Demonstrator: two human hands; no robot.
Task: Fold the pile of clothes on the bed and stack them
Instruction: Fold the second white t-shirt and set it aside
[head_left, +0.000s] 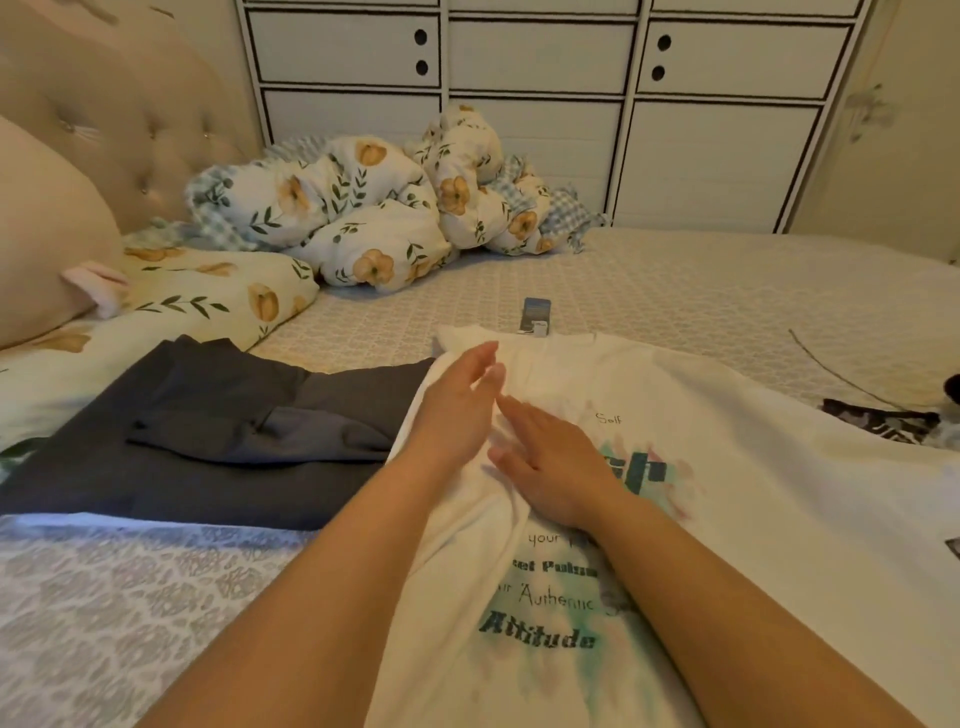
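White printed t-shirt (727, 467) spread flat on bed (727, 280), nearest camera. Right hand (556, 467) flat on its chest, fingers straight. Left hand (457, 410) at shirt's left edge, fingers extended, blurred. Dark grey garment (208, 431) folded just left. Floral duvet (363, 208) bunched beyond.

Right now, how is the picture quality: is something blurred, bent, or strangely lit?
Head view: warm, dim yellowish light; the left hand and right hand over the white T-shirt are smeared by motion at the fingertips; the wide lens bends the cabinet lines and the bed edge; print on the shirt stays readable.
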